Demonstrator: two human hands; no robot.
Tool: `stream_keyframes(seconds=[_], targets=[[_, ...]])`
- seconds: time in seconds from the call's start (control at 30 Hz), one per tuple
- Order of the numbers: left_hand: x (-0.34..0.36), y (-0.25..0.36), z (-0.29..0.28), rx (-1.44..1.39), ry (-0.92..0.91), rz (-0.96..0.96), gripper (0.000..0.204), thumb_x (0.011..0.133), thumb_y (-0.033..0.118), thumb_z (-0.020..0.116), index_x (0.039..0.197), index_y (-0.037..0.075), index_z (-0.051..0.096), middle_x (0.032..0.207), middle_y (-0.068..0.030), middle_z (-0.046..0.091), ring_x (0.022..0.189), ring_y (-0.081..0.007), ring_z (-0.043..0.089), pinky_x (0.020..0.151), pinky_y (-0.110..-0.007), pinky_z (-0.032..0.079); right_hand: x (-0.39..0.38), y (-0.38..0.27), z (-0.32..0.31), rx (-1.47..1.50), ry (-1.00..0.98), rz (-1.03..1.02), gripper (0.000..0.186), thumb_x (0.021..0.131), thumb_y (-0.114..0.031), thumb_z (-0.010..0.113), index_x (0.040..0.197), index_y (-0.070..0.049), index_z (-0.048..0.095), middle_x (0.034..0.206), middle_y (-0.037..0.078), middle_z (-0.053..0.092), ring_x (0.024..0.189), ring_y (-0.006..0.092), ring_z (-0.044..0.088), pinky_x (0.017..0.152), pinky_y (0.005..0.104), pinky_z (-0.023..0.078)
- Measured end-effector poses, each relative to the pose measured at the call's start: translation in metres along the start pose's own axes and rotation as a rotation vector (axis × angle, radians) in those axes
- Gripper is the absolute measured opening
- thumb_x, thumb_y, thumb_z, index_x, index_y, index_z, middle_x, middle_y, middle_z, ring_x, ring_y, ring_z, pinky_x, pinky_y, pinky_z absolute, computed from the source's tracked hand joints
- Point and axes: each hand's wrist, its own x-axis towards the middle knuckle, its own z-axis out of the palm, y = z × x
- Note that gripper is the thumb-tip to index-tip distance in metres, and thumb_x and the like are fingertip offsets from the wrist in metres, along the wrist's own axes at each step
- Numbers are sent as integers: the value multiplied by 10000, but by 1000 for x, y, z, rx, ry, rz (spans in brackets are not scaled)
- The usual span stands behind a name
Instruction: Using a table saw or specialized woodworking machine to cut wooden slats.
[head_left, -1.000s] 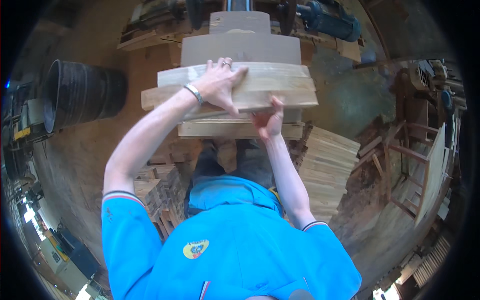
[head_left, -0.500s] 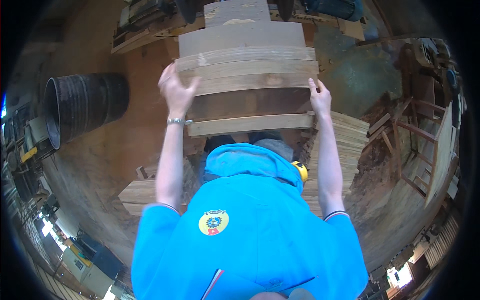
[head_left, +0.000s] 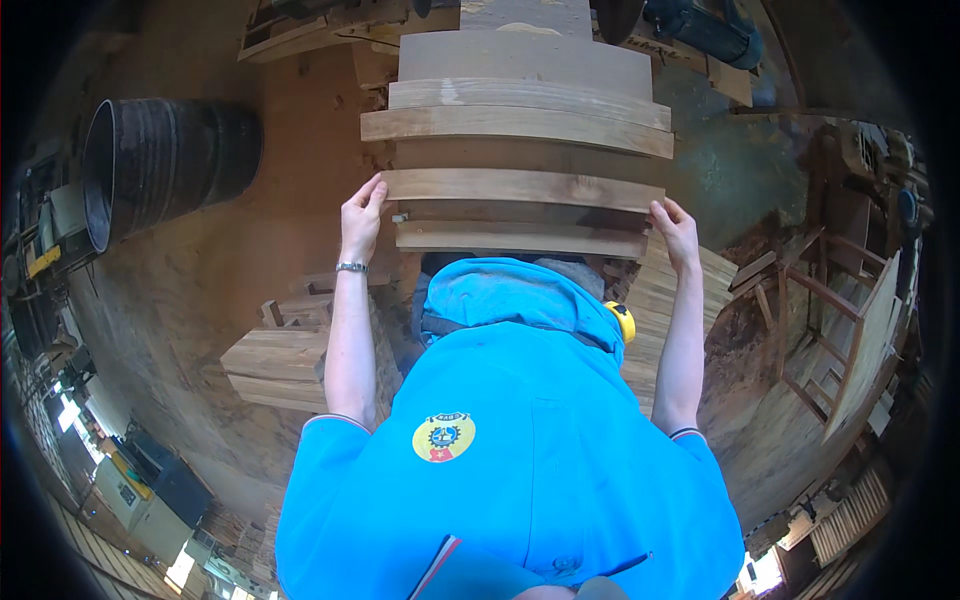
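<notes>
Gripping both ends at once: the left hand (head_left: pixel 360 215) has its fingers (head_left: pixel 372 190) curled over the left end of a wooden plank (head_left: pixel 520 187), and the right hand (head_left: pixel 678 232) clasps the right end, its fingers wrapped over the edge there. Both hands are closed on that one board, neither nearer than the other; it spans the gap between them. The plank's long axis runs straight across the view, left to right, level, directly ahead of the person's chest at arm's reach. It sits in a stepped stack of planks (head_left: pixel 520 130), with a darker board just beyond it and another plank (head_left: pixel 520 240) just below, nearer the body. A wristwatch (head_left: pixel 351 267) shows on the left wrist. Out to the left, a dark barrel (head_left: pixel 160 160) lies on its side on the sawdust-covered floor (head_left: pixel 230 270), well apart from the stack. Lower piles of cut timber (head_left: pixel 290 360) sit near the left elbow, and wooden frames (head_left: pixel 830 320) stand off to the right.
</notes>
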Motion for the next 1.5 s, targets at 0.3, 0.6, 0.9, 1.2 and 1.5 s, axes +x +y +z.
stream_keyframes(seconds=[0.3,0.6,0.9,1.2,1.5], targets=[[-18,3,-7,-67,-83,-148,408,932,271,581,1245,14,539,1098,-56,612,966,-113,580,829,-268,480,-6,21,-23,165,-186,157,506,861,-236,680,1278,-4,513,1103,51,602,963,106,562,862,248,445],[85,30,-6,-249,-25,-211,523,917,480,520,1199,40,530,1117,-99,597,1034,-210,570,895,-348,470,61,-38,-5,-244,-87,309,617,893,-512,546,1263,-18,549,1137,101,625,940,191,584,865,294,453],[72,39,4,-177,-153,-133,339,873,206,659,1144,35,548,1074,-63,605,970,-156,602,854,-318,515,64,-39,15,-171,136,-48,486,859,-364,667,1182,-5,611,1069,79,668,922,118,605,863,263,455],[27,27,-10,-188,-160,-188,300,867,198,664,1115,57,570,1014,-30,635,908,-123,616,791,-268,503,27,-12,-7,-21,-121,77,510,820,-307,719,1202,7,590,1111,88,637,1019,144,568,923,286,412],[83,48,-27,-85,-193,-255,594,924,432,527,1266,-51,475,1200,-167,585,1043,-209,599,877,-328,490,74,-50,0,-228,-24,191,582,865,-505,592,1214,-39,580,1095,66,639,959,159,585,801,300,449]])
